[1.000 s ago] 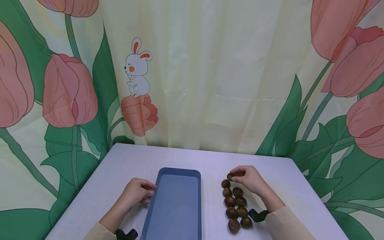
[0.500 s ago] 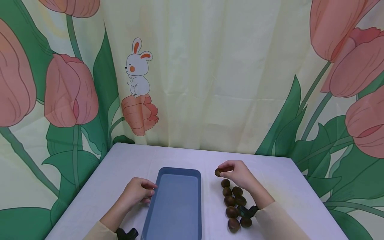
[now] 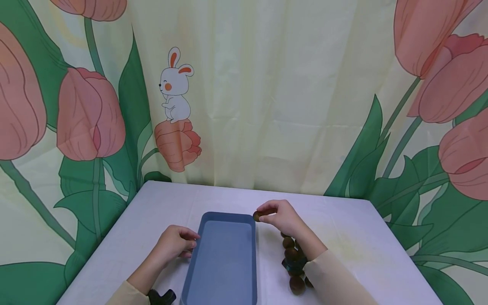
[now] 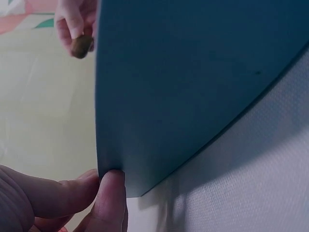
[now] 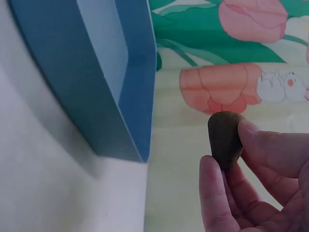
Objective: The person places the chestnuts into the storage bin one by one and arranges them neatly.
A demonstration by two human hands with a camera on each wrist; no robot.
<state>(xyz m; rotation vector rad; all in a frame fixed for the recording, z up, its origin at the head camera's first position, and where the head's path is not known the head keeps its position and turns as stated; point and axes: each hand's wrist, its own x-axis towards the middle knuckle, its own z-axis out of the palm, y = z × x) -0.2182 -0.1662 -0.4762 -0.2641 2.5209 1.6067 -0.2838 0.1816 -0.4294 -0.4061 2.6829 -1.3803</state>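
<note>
A brown chestnut [image 3: 256, 216] is pinched between the thumb and fingers of my right hand [image 3: 283, 218], held up at the far right corner of a blue-grey rectangular tray [image 3: 226, 258]. The right wrist view shows the chestnut [image 5: 224, 137] beside the tray's wall [image 5: 72, 92], apart from it. At the tray's left side, my left hand [image 3: 172, 244] pinches the rim; in the left wrist view its fingertips [image 4: 111, 186] lie against the outer wall. More chestnuts [image 3: 297, 285] lie to the right of the tray, partly hidden under my right forearm.
A white cloth covers the table [image 3: 343, 237]. Behind it hangs a curtain [image 3: 267, 106] printed with tulips and a rabbit. Black wrist straps [image 3: 162, 297] sit on both wrists.
My right hand has lifted the farthest chestnut from the group and carried it left to the tray's far right corner. My left hand has stayed at the tray's rim.
</note>
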